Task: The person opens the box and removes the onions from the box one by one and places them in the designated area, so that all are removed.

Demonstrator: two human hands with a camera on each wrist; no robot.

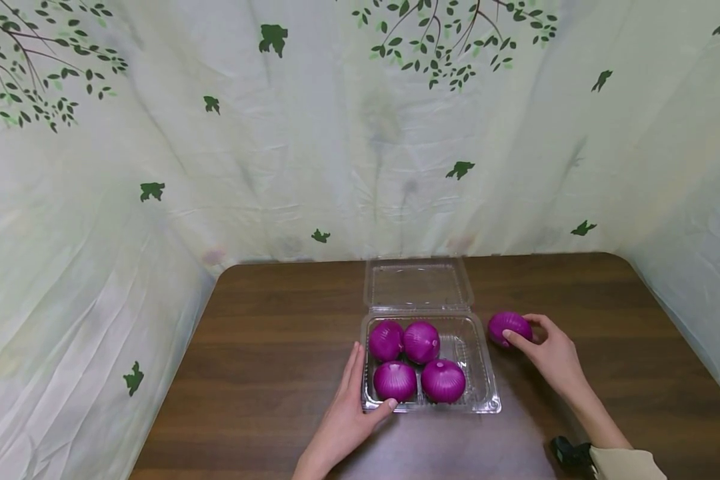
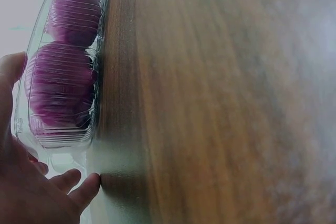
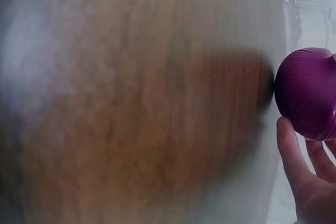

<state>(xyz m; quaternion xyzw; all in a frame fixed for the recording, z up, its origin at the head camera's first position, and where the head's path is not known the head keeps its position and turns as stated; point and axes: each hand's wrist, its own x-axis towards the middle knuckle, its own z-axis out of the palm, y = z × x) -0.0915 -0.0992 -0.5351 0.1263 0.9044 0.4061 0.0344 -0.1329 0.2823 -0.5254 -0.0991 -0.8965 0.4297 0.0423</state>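
Note:
A clear plastic clamshell container (image 1: pixel 483 373) lies with its lid folded back on the table, and several red onions (image 1: pixel 444 381) sit in its left and middle part. Along the container's left side rest the straight fingers of my left hand (image 1: pixel 347 417), the thumb at the front rim by the near-left onion. Just right of the container, my right hand (image 1: pixel 555 353) holds another red onion (image 1: pixel 509 328) between thumb and fingers. In the right wrist view this onion (image 3: pixel 307 93) is close to the tabletop, its shadow beside it.
The clear lid (image 1: pixel 419 283) reaches to the back edge of the brown wooden table (image 1: pixel 288 313). White curtains (image 1: pixel 336 133) with a leaf print hang behind and at both sides. A black wrist device (image 1: pixel 570 455) sits by the right sleeve.

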